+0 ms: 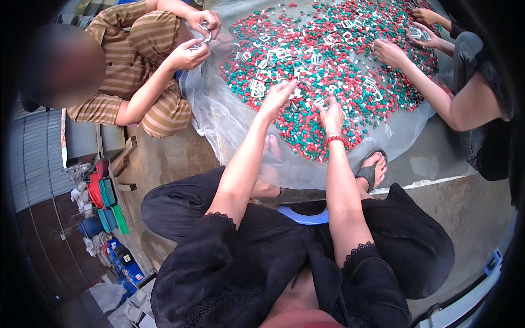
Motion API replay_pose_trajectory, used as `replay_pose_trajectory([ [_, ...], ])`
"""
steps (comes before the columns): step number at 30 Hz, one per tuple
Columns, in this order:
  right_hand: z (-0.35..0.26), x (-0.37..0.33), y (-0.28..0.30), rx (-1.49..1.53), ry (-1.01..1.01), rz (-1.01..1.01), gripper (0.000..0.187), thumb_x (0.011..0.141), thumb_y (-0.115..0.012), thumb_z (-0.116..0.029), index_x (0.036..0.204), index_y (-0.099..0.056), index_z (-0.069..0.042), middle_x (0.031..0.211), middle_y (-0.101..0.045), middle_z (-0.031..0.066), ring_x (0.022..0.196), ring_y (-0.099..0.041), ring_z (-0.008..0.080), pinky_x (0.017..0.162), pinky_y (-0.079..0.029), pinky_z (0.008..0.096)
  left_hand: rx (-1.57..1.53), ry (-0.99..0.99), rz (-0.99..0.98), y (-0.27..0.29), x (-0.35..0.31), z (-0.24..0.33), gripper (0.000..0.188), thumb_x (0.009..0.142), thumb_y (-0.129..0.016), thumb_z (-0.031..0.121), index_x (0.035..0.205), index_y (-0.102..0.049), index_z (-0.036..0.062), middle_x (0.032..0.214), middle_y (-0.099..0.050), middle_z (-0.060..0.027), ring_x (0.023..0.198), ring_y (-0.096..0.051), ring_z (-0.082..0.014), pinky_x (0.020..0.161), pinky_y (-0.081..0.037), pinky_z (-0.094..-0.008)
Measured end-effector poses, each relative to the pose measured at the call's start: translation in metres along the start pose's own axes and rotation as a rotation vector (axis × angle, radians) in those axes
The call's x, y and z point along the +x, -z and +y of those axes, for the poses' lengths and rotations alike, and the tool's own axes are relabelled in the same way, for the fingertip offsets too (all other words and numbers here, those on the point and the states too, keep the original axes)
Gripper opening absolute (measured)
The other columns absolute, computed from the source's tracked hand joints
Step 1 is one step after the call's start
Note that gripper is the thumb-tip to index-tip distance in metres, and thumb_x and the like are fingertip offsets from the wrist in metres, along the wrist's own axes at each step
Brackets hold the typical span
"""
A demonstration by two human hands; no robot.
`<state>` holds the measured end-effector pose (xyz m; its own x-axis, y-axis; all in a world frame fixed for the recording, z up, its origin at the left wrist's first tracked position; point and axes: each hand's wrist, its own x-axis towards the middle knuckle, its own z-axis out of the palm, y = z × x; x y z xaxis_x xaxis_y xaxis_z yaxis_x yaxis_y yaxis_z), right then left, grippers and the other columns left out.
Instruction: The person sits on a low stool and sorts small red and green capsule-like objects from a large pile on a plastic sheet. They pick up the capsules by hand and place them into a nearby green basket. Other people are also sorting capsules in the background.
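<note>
Crowding the bead pile (306, 131) — co-workers' hands (391, 52), metal clips (257, 87).

Soft even daylight, faint shadows, no glare; fisheye bending and dark vignette at rim.

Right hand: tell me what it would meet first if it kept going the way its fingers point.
The right hand points up-picture across the heap of red, green and white plastic pellets; it would likely meet the pale plastic clips lying just ahead, though depth is unclear.
</note>
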<state>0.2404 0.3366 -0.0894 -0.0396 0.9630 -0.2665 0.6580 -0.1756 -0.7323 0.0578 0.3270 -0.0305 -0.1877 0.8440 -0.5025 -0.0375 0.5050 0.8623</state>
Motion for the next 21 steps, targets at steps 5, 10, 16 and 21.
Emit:
replay_pose_trajectory([
  [5, 0.019, -0.006, 0.002, -0.017, 0.139, -0.039, 0.022, 0.076, -0.064, -0.012, 0.093, -0.053, -0.006, 0.094, -0.052, 0.0172, 0.092, -0.054, 0.0362, 0.076, -0.046, 0.0446, -0.909, -0.010, -0.137, 0.020, -0.008, 0.011, 0.021, 0.078, -0.061, 0.005, 0.096, -0.052, 0.0103, 0.092, -0.058, -0.0058, 0.078, -0.062, -0.0203, 0.050, -0.052, -0.0275],
  [10, 0.027, -0.013, 0.000, -0.051, 0.133, -0.006, 0.044, 0.078, -0.063, -0.014, 0.120, -0.051, -0.017, 0.114, -0.051, 0.0197, 0.105, -0.051, 0.0367, 0.086, -0.044, 0.0417, -0.002, -0.031, -0.013, 0.001, 0.049, -0.010, 0.028, 0.081, -0.062, 0.016, 0.104, -0.052, 0.0046, 0.090, -0.062, -0.0120, 0.081, -0.063, -0.0209, 0.062, -0.051, -0.0336],
  [16, 0.025, -0.008, 0.003, 0.550, -0.036, -0.036, 0.022, 0.078, -0.067, -0.018, 0.095, -0.058, -0.007, 0.076, -0.055, 0.0050, 0.071, -0.054, 0.0158, 0.058, -0.042, 0.0299, 0.765, -0.091, 0.341, -0.029, 0.074, -0.021, 0.043, 0.074, -0.069, 0.030, 0.101, -0.050, 0.0031, 0.089, -0.062, -0.0211, 0.088, -0.060, -0.0397, 0.074, -0.047, -0.0478],
  [21, 0.028, -0.014, 0.025, 1.917, -0.306, -0.280, 0.009, 0.078, -0.058, -0.012, 0.085, -0.055, -0.008, 0.090, -0.060, 0.0095, 0.076, -0.057, 0.0205, 0.051, -0.044, 0.0271, 0.816, -0.171, 0.323, -0.032, 0.054, -0.017, 0.044, 0.074, -0.067, 0.021, 0.108, -0.045, 0.0033, 0.088, -0.061, -0.0240, 0.089, -0.059, -0.0412, 0.074, -0.047, -0.0490],
])
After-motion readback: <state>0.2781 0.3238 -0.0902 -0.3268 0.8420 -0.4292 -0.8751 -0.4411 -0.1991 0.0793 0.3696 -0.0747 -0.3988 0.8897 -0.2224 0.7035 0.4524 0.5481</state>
